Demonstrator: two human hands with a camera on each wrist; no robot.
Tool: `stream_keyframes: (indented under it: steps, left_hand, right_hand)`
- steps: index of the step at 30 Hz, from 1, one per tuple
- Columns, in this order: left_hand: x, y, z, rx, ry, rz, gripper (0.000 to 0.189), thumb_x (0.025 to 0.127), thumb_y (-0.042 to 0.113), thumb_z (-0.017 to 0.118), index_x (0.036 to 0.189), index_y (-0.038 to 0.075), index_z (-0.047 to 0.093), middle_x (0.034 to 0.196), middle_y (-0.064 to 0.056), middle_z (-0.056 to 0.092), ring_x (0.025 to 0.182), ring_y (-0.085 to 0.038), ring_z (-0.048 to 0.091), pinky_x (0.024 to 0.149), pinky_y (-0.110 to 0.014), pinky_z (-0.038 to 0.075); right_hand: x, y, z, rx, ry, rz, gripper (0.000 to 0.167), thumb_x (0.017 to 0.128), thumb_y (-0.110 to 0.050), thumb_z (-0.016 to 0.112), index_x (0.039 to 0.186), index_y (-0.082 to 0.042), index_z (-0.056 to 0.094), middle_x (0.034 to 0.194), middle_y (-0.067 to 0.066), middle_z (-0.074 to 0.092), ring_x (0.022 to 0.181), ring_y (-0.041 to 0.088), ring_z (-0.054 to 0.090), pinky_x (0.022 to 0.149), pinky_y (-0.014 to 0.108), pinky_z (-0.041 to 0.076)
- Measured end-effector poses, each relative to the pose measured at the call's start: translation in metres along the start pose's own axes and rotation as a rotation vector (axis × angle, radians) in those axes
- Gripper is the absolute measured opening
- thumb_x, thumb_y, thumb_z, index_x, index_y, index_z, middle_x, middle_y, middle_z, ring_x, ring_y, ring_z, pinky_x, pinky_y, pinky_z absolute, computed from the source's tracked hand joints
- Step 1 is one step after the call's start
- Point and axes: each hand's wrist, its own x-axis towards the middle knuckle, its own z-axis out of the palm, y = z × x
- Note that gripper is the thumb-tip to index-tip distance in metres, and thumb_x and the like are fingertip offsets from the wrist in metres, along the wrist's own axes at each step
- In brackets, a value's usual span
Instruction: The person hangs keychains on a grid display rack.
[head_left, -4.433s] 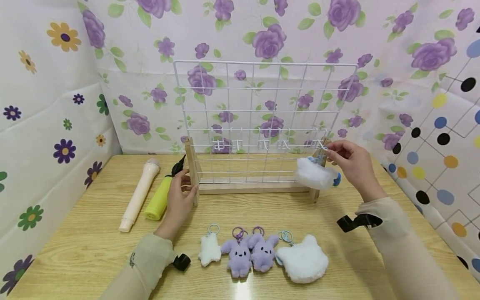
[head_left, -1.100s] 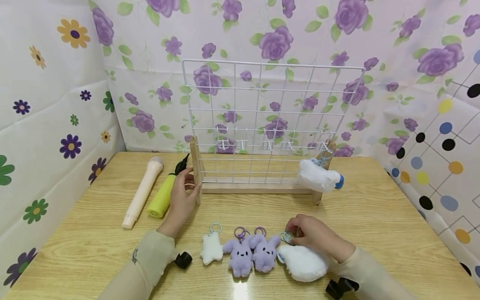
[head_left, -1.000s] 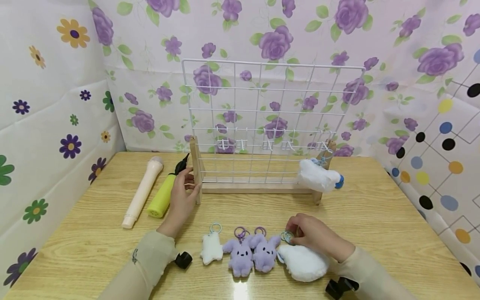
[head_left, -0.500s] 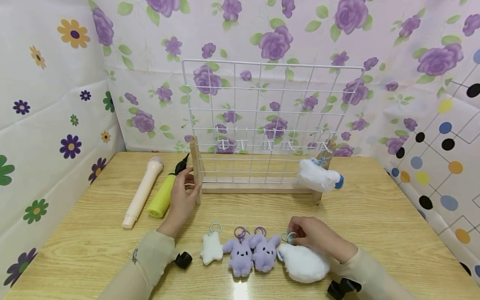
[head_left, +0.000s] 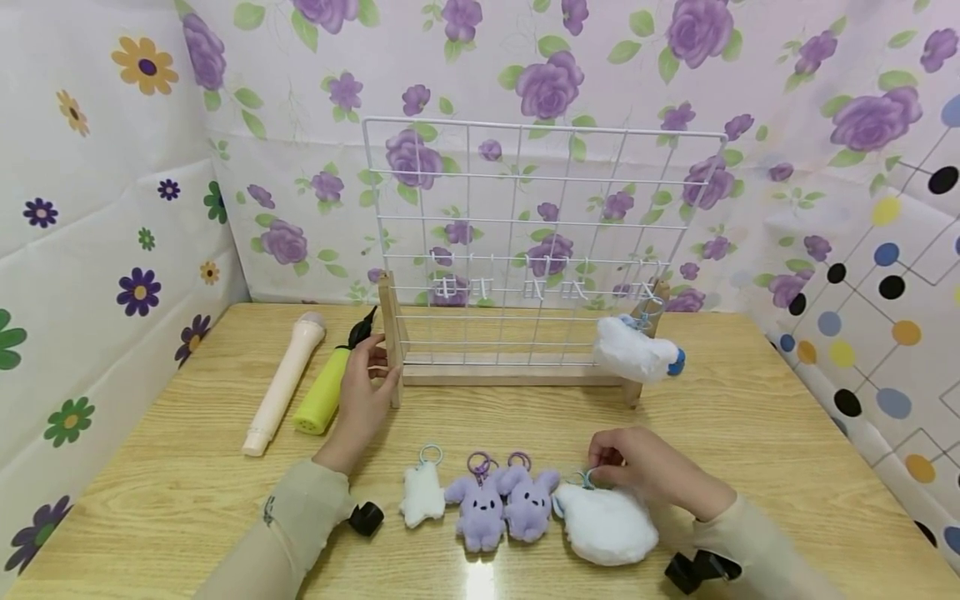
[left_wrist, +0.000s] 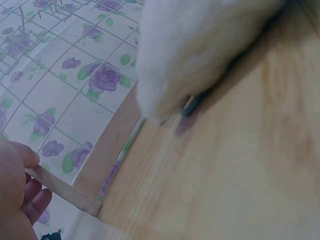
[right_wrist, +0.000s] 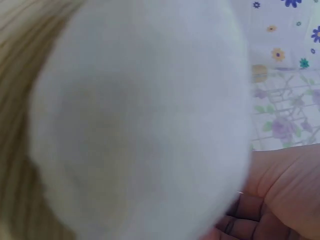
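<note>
My left hand [head_left: 365,387] holds the left wooden leg [head_left: 387,304] of a white wire grid rack [head_left: 517,175], thumb in front and fingers curled behind. The right hand [head_left: 656,471] pinches the light blue ring [head_left: 588,477] of a large white plush keychain [head_left: 607,527] at the front right of the table. That plush fills much of the right wrist view, blurred, and hides part of the right hand [right_wrist: 280,200]. Another white plush keychain [head_left: 633,350] with a blue end hangs from the rack's rightmost hook.
Left of the large plush lie two purple rabbit keychains [head_left: 481,517] and a small white keychain [head_left: 423,496]. Several white hooks [head_left: 534,289] line the grid. A yellow-green pump [head_left: 321,392] and a pale microphone-shaped stick [head_left: 283,383] lie at the left.
The right hand has left the hanging plush at the rack's right end and come down to the large white plush's ring, lately shifting slightly right. The left hand stays on the leg.
</note>
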Motion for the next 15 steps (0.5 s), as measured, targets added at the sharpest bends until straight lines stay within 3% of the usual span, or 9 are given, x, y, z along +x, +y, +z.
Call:
stream_keyframes:
  steps: [8, 15]
  left_hand:
    - [0.000, -0.001, 0.000, -0.006, -0.003, 0.010, 0.051, 0.091, 0.000, 0.061, 0.138, 0.000, 0.040, 0.117, -0.021, 0.051, 0.106, -0.031, 0.055, 0.088, -0.045, 0.053]
    - [0.000, -0.001, -0.001, -0.005, -0.006, 0.005, 0.053, 0.091, 0.000, 0.061, 0.139, 0.000, 0.039, 0.118, -0.021, 0.050, 0.106, -0.031, 0.055, 0.088, -0.045, 0.053]
  right_hand:
    - [-0.009, -0.009, -0.020, 0.044, -0.008, 0.039, 0.007, 0.090, -0.011, 0.066, 0.084, -0.015, 0.063, 0.072, -0.006, 0.061, 0.060, 0.001, 0.052, 0.052, 0.020, 0.048]
    - [-0.018, -0.021, -0.035, 0.046, 0.005, 0.048, 0.005, 0.091, -0.012, 0.065, 0.087, -0.014, 0.062, 0.074, -0.004, 0.062, 0.060, 0.001, 0.056, 0.054, 0.021, 0.052]
